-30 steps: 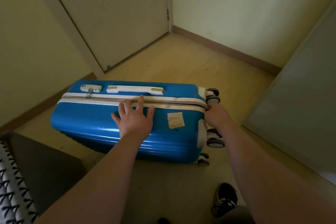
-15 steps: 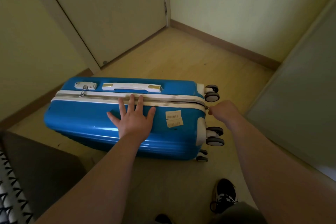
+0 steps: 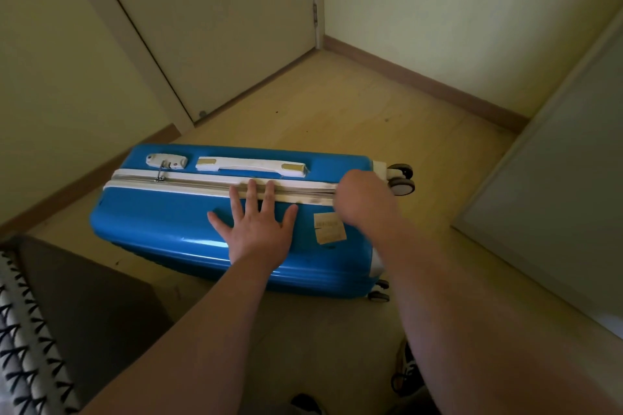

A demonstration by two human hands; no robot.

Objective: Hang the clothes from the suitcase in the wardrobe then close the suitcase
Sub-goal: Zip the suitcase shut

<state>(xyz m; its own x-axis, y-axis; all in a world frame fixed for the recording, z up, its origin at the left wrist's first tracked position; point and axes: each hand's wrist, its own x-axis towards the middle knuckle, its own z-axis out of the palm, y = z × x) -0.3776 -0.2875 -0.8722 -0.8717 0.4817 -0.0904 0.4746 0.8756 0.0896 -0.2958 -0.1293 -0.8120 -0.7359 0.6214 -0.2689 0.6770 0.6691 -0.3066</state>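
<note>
A blue hard-shell suitcase (image 3: 161,219) lies on its side on the wooden floor, its two halves together. A white zip band (image 3: 188,184) runs along its top, below a white handle (image 3: 251,166) and a white lock (image 3: 167,160). My left hand (image 3: 258,224) presses flat on the blue shell, fingers spread and fingertips reaching the zip band. My right hand (image 3: 365,199) is curled over the zip band near the wheel end, apparently pinching the zip pull, which is hidden under the fingers. No clothes are in view.
A closed door (image 3: 215,20) and skirting boards stand behind the suitcase. A pale sliding panel (image 3: 556,185) is at the right. A dark bed edge with patterned bedding (image 3: 30,347) fills the lower left. My shoe (image 3: 406,377) is near the bottom.
My right hand has moved left from the wheel-end corner onto the top zip band. My left hand stays pressed on the shell.
</note>
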